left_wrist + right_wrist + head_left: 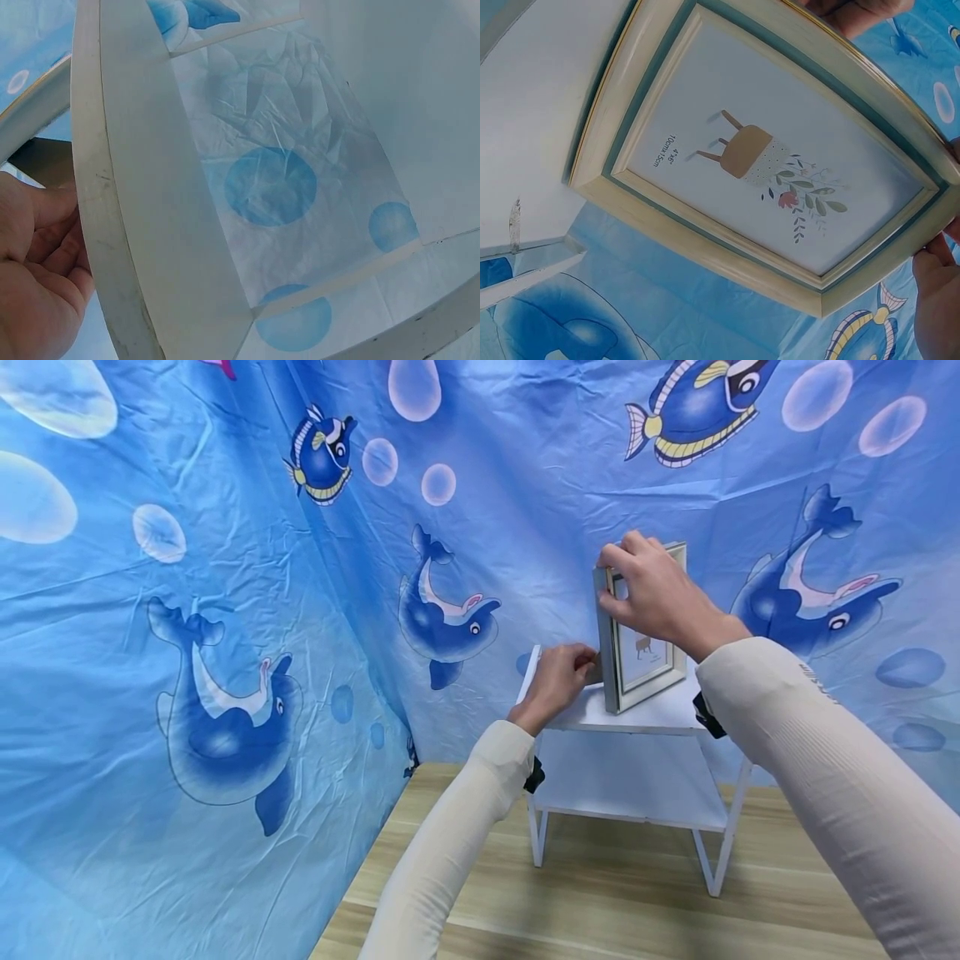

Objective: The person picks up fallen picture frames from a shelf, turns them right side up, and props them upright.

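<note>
A cream picture frame (643, 652) with a teal inner band stands upright on a small white table (652, 717), angled to the right. My right hand (654, 591) grips its upper left corner, thumb on the front and fingers over the top edge. In the right wrist view the print (746, 150) shows a vase on legs with leaves and a red flower. Behind the frame, my left hand (558, 678) pinches a flat brown stand (594, 672). The left wrist view shows that brown piece (49, 161) at the fingertips, partly hidden by the table's edge.
Below the tabletop the table has a white lower shelf (622, 777) and slim white legs (718, 864). Blue curtains (225, 710) printed with dolphins, fish and bubbles hang behind and to the left. The floor (585, 902) is light wood.
</note>
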{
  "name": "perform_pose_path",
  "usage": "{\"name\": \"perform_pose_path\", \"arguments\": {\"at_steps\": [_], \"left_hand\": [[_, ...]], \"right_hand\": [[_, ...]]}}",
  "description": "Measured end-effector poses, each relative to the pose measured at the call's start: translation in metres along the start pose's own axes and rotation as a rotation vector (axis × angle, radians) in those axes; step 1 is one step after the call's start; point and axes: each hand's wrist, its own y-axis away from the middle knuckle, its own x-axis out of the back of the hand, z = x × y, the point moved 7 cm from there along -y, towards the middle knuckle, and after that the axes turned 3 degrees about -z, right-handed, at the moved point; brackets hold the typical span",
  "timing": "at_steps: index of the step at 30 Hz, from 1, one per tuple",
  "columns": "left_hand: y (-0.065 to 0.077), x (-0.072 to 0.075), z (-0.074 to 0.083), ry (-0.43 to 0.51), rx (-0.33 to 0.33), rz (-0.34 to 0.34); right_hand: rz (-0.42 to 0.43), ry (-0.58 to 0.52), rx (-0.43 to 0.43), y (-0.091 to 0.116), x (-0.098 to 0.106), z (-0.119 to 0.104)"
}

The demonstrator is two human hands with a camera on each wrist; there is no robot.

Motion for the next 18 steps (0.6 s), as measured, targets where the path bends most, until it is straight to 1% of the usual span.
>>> {"name": "perform_pose_path", "arguments": {"at_steps": [6,15,18], "left_hand": [[-0.0026,0.0002,-0.0016,-0.026,-0.009,0.008],[-0.0056,-0.0004,-0.0041,-0.017,-0.019,0.004],[-0.0063,-0.0004,-0.0043,-0.028,-0.017,0.005]], "right_hand": [[-0.011,-0.003,-0.004,-0.0001,-0.0003,0.0006],[-0.031,-0.012,-0.01,-0.0014,-0.0012,0.0017],[-0.038,-0.012,-0.007,-0.0023,-0.0015,0.002]]}}
